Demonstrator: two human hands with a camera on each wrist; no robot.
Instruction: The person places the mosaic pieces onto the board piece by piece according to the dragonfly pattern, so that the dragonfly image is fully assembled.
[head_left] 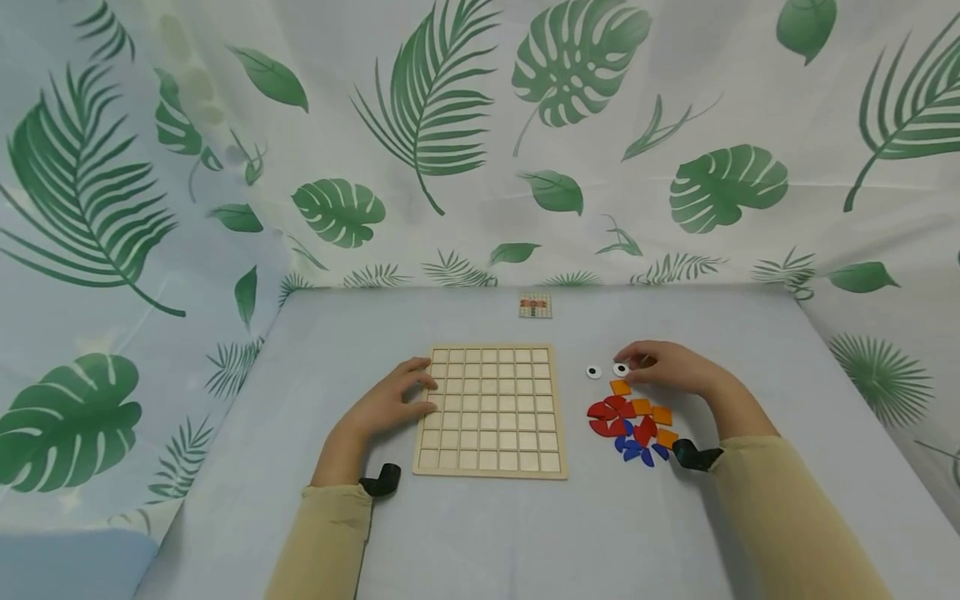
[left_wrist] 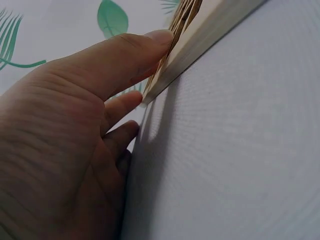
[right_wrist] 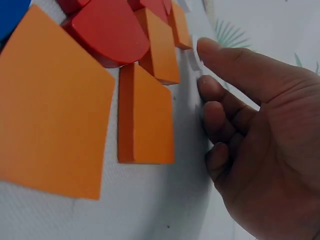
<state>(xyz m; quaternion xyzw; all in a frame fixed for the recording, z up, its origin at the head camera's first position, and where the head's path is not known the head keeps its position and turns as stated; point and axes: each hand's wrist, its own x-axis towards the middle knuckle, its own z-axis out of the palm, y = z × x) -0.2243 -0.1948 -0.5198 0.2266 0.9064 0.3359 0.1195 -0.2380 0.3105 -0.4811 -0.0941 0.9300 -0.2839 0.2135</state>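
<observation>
A square wooden grid board [head_left: 491, 477] lies flat, its cells bare. The left hand [head_left: 390, 398] rests along the board's left edge with fingers spread, the thumb [left_wrist: 157, 37] over the rim. On the right, the right hand [head_left: 667, 367] has thumb and index finger at opposite edges of a white eye disc [head_left: 621, 369] with a black pupil, pinching it. A second eye disc [head_left: 593, 372] lies just left of it. Below the right hand are several orange square pieces [head_left: 662, 415], red rounded pieces [head_left: 602, 427] and blue pieces [head_left: 648, 457].
A small patterned card [head_left: 536, 306] sits at the back of the pale table [head_left: 465, 542]. Behind it hangs a white curtain [head_left: 465, 225] with green leaf prints, which also closes off both sides. A dark wrist device [head_left: 384, 481] shows at each sleeve.
</observation>
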